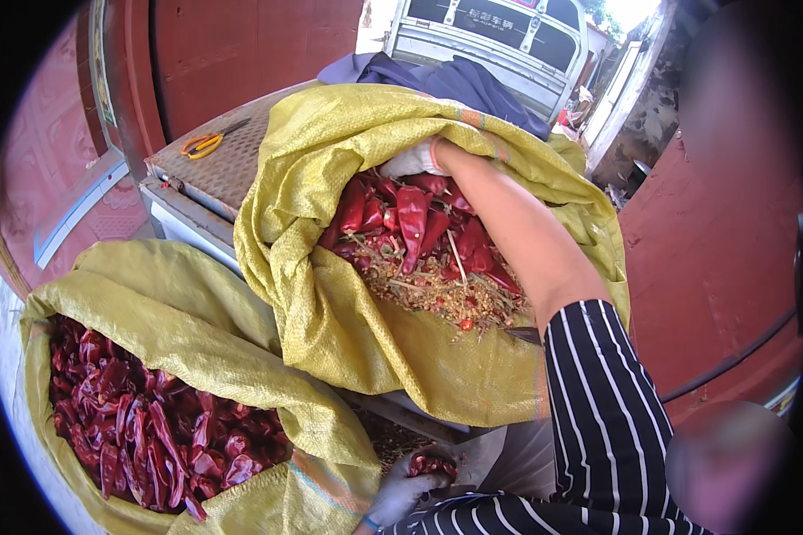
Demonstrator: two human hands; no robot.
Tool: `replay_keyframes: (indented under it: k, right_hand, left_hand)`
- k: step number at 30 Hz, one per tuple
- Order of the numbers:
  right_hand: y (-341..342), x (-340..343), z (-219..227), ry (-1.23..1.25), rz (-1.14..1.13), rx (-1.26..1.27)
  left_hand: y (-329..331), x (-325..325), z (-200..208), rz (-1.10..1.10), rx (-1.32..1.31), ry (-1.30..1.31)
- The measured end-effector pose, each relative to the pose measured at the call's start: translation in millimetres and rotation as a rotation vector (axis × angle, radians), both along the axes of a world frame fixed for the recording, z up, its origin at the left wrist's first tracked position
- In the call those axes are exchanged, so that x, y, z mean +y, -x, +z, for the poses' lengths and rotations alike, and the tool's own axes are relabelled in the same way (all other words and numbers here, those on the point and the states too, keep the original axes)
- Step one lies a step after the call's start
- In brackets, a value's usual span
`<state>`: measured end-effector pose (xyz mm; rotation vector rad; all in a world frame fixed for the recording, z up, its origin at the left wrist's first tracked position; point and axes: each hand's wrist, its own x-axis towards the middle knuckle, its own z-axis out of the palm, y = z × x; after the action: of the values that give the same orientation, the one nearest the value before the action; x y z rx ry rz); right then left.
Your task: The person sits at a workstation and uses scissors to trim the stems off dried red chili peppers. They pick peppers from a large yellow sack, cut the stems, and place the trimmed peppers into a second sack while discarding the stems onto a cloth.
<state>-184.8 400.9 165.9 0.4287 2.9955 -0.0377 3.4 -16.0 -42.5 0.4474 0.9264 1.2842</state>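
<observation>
My left hand [403, 490], in a pale glove, is low in the middle, closed around a few dark red dried chili peppers [434, 462]. My right arm, in a black and white striped sleeve, reaches over the upper yellow woven sack [321, 312]. My gloved right hand [412, 160] is inside its far rim, at the back of the red chili peppers [412, 218]; its fingers do not show clearly. Loose seeds [455, 299] and stem bits lie in front of those peppers. A second yellow sack [196, 321] at the lower left holds many dried chili peppers [143, 428].
Orange-handled scissors [202, 145] lie on a brown textured board [241, 143] left of the upper sack. Dark blue cloth [473, 85] is bunched behind it. Farther back stands a silver vehicle [500, 36]. Red panels [241, 53] rise at the left; a dark hose [732, 357] runs at the right.
</observation>
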Motion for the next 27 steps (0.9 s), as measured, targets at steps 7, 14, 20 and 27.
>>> replay_keyframes:
  k: [7, 14, 20, 27]
  right_hand:
    - [-115.1, -29.9, 25.5, 0.018, -0.212, -0.005]
    - [-163.1, -70.5, 42.5, 0.129, -0.197, -0.035]
    - [-205.5, -76.8, 61.8, 0.059, -0.071, 0.227]
    - [-318.3, -119.5, 51.3, -0.064, -0.400, 0.301]
  left_hand:
    - [-7.0, -1.0, -4.2, -0.042, -0.060, 0.046]
    - [-14.3, 0.8, -23.0, -0.074, -0.193, 0.039]
    - [-17.3, 1.0, -16.9, -0.002, -0.291, 0.046]
    - [-20.0, 1.7, -11.8, -0.001, -0.287, 0.017]
